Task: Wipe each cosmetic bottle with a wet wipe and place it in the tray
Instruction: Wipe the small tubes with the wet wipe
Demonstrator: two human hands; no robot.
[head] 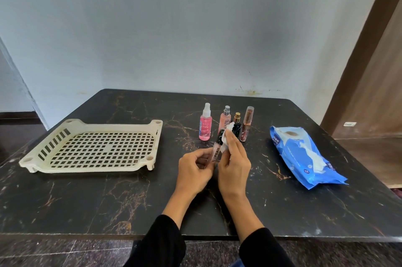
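At nine o'clock on the dark marble tabletop [108, 190]: cream perforated tray [46, 164], nothing in it. Centre: left hand [193, 171], fingers pinched on the lower end of a lip-gloss tube [216, 151], tube tilted toward one o'clock. Right hand [233, 164], fingers clamped on a white wet wipe [227, 136] pressed against the tube's black cap. At twelve o'clock, upright in a row just behind the hands: pink spray bottle [205, 127], peach spray bottle [225, 119], dark bottle [237, 124], lipstick tube [247, 123]. At three o'clock: blue wipes packet [304, 157], a wipe protruding.
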